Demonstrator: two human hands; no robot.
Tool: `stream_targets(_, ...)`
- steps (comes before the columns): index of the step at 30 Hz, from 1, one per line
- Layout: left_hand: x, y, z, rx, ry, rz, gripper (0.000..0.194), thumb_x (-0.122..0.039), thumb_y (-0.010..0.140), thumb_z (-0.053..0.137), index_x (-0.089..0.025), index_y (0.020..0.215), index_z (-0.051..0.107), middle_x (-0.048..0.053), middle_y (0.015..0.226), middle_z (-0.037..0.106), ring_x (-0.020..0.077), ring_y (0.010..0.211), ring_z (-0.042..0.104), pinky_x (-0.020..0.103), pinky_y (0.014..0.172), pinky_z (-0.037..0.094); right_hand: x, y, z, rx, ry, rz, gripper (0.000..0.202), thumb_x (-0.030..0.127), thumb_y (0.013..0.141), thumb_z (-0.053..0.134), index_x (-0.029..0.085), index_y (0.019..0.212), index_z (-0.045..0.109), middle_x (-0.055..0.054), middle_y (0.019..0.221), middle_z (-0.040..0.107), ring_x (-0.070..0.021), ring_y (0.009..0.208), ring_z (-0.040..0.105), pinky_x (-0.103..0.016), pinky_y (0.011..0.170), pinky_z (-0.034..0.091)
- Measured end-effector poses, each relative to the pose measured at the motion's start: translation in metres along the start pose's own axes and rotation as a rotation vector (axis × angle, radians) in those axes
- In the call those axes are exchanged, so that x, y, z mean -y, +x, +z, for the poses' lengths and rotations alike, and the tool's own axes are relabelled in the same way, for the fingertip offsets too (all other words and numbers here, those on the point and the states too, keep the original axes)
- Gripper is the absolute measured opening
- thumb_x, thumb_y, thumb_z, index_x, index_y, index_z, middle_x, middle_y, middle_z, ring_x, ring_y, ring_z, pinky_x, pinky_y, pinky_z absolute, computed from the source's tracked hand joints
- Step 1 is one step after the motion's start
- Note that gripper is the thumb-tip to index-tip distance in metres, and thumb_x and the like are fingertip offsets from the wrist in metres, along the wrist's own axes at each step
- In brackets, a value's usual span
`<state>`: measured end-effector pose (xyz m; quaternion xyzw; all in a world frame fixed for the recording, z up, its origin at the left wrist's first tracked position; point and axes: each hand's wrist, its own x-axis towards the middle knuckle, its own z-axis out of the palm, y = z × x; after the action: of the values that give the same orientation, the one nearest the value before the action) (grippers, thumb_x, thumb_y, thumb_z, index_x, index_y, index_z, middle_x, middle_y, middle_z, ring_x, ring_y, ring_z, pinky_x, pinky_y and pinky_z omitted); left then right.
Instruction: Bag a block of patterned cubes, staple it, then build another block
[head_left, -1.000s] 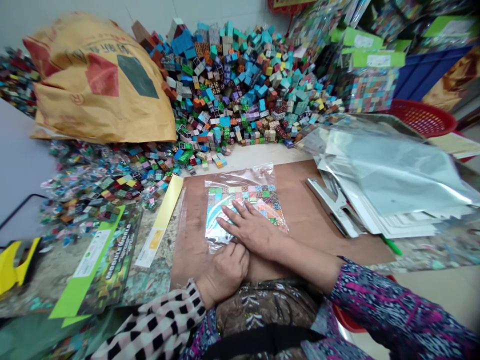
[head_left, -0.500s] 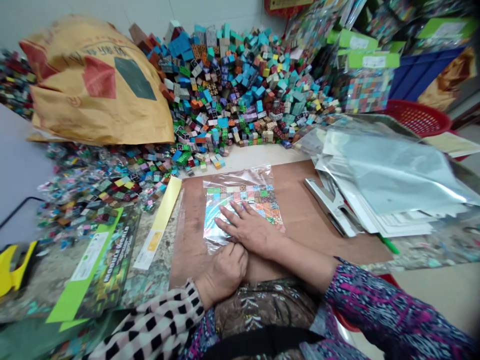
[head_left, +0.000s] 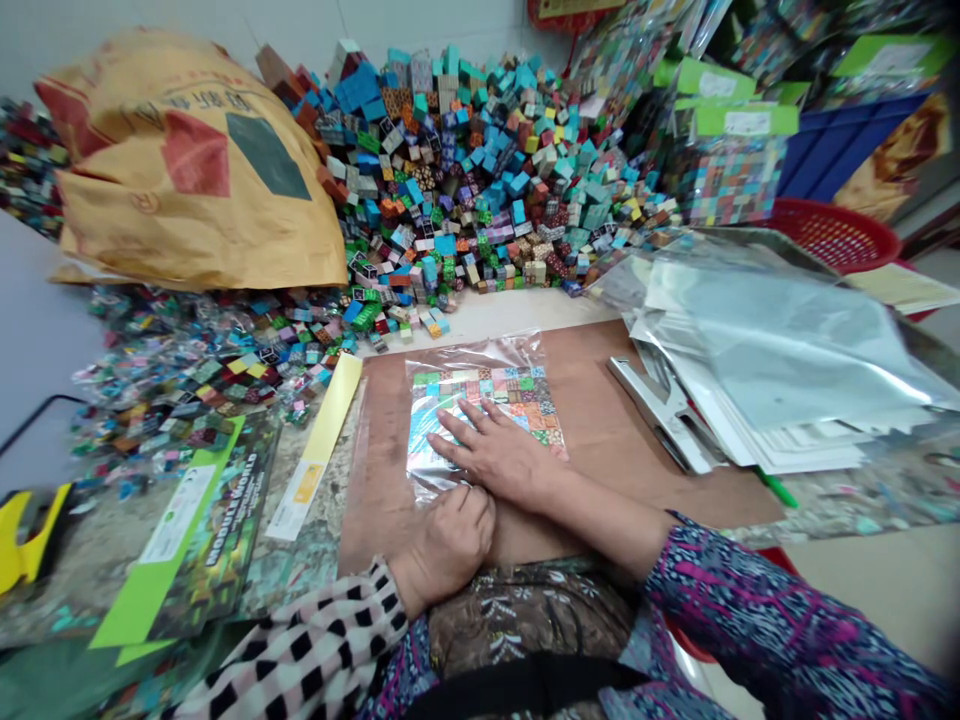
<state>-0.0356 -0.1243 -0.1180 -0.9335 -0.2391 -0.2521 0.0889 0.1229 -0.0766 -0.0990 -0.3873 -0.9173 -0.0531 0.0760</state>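
Note:
A clear plastic bag (head_left: 486, 352) holding rows of small patterned cubes (head_left: 517, 390) lies flat on a brown board (head_left: 592, 400). My right hand (head_left: 499, 455) rests palm down on the bag, its fingers spread and stretched out. At the bag's near edge, my left hand (head_left: 457, 530) is curled into a fist. It sits just under the right palm, and whatever its fingers may pinch is hidden. Left of the board lies a yellow and white paper strip (head_left: 319, 445). A metal stapler (head_left: 664, 412) stands at the right side of the board.
Loose cubes (head_left: 480, 180) are heaped along the back, beside a large tan sack (head_left: 195, 200). Plastic sleeves (head_left: 795, 340) are stacked at right, near a red basket (head_left: 844, 235). Green-topped printed cards (head_left: 202, 530) and a yellow tape dispenser (head_left: 30, 540) lie at left.

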Motion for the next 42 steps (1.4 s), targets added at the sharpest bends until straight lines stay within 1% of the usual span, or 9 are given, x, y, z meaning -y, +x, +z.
stream_targets(10, 0.0, -0.001, 0.001, 0.011, 0.001, 0.007, 0.037, -0.007, 0.096, 0.032, -0.014, 0.072, 0.059, 0.005, 0.067, 0.053, 0.0186, 0.064, 0.045, 0.032, 0.058, 0.04, -0.002, 0.001, -0.003, 0.019, -0.019, -0.003, 0.048, 0.023, 0.099, 0.043, 0.025, 0.147, 0.042, -0.012, 0.153, 0.039, -0.0381, 0.138, 0.038, -0.058, 0.108, 0.037)
stream_targets(16, -0.003, -0.002, 0.001, 0.049, 0.058, 0.01, 0.036, -0.007, 0.096, 0.031, -0.014, 0.076, 0.06, 0.006, 0.07, 0.054, 0.019, 0.064, 0.046, 0.032, 0.056, 0.041, 0.001, -0.002, -0.005, 0.0, 0.048, 0.032, 0.051, 0.02, 0.095, 0.051, 0.024, 0.145, 0.045, -0.013, 0.153, 0.039, -0.0352, 0.139, 0.038, -0.055, 0.111, 0.033)
stream_targets(20, -0.005, -0.003, 0.001, 0.037, 0.054, 0.006, 0.035, -0.008, 0.096, 0.031, -0.013, 0.078, 0.06, 0.007, 0.07, 0.055, 0.0195, 0.064, 0.047, 0.032, 0.056, 0.042, 0.004, -0.028, -0.015, -0.075, 0.062, 0.089, 0.048, 0.017, 0.094, 0.051, 0.022, 0.142, 0.047, -0.016, 0.152, 0.04, -0.0356, 0.141, 0.034, -0.054, 0.112, 0.033)
stream_targets(24, -0.004, -0.002, 0.0, 0.062, 0.039, 0.0, 0.029, -0.009, 0.095, 0.034, -0.01, 0.089, 0.062, 0.007, 0.07, 0.056, 0.0194, 0.064, 0.049, 0.032, 0.056, 0.045, 0.008, -0.079, -0.022, -0.298, 0.091, 0.261, 0.052, 0.013, 0.092, 0.05, 0.02, 0.143, 0.04, -0.017, 0.151, 0.035, -0.0357, 0.143, 0.027, -0.053, 0.11, 0.035)
stream_targets(28, -0.002, 0.004, -0.001, 0.12, -0.024, 0.041, 0.025, -0.014, 0.095, 0.039, -0.007, 0.103, 0.062, 0.008, 0.076, 0.061, 0.0203, 0.068, 0.054, 0.034, 0.059, 0.051, 0.019, -0.126, -0.012, -0.416, 0.121, 0.623, 0.042, 0.029, 0.093, 0.055, 0.011, 0.13, 0.047, -0.021, 0.127, 0.051, -0.0321, 0.118, 0.05, -0.047, 0.095, 0.047)
stream_targets(31, -0.003, 0.011, 0.002, 0.118, -0.111, 0.15, 0.028, -0.011, 0.095, 0.038, -0.004, 0.111, 0.06, 0.014, 0.091, 0.067, 0.0217, 0.081, 0.06, 0.036, 0.071, 0.056, 0.027, -0.138, -0.001, -0.349, 0.116, 0.828, 0.036, 0.041, 0.091, 0.057, 0.011, 0.112, 0.057, -0.016, 0.103, 0.058, -0.0304, 0.097, 0.054, -0.045, 0.084, 0.046)
stream_targets(34, -0.004, 0.018, 0.008, 0.159, -0.21, 0.21, 0.034, -0.009, 0.094, 0.037, -0.001, 0.122, 0.055, 0.019, 0.113, 0.066, 0.0253, 0.106, 0.06, 0.041, 0.092, 0.055, 0.028, -0.133, 0.004, -0.261, 0.096, 0.881, 0.026, 0.04, 0.091, 0.056, 0.016, 0.099, 0.061, -0.011, 0.092, 0.059, -0.0277, 0.088, 0.052, -0.04, 0.077, 0.041)
stream_targets(37, -0.007, 0.026, 0.016, 0.244, -0.304, 0.195, 0.04, -0.009, 0.094, 0.037, -0.002, 0.133, 0.048, 0.021, 0.127, 0.062, 0.0265, 0.123, 0.054, 0.043, 0.102, 0.05, 0.024, -0.125, 0.004, -0.251, 0.091, 0.869, 0.019, 0.033, 0.094, 0.052, 0.019, 0.088, 0.062, -0.007, 0.084, 0.06, -0.0249, 0.082, 0.05, -0.036, 0.073, 0.034)
stream_targets(42, -0.015, 0.039, 0.033, 0.239, -0.458, 0.08, 0.04, -0.01, 0.094, 0.036, -0.005, 0.131, 0.051, 0.02, 0.123, 0.064, 0.0235, 0.119, 0.06, 0.04, 0.098, 0.053, 0.02, -0.122, 0.007, -0.276, 0.104, 0.791, 0.025, 0.023, 0.098, 0.044, 0.02, 0.078, 0.06, -0.005, 0.077, 0.059, -0.0218, 0.076, 0.048, -0.034, 0.07, 0.028)
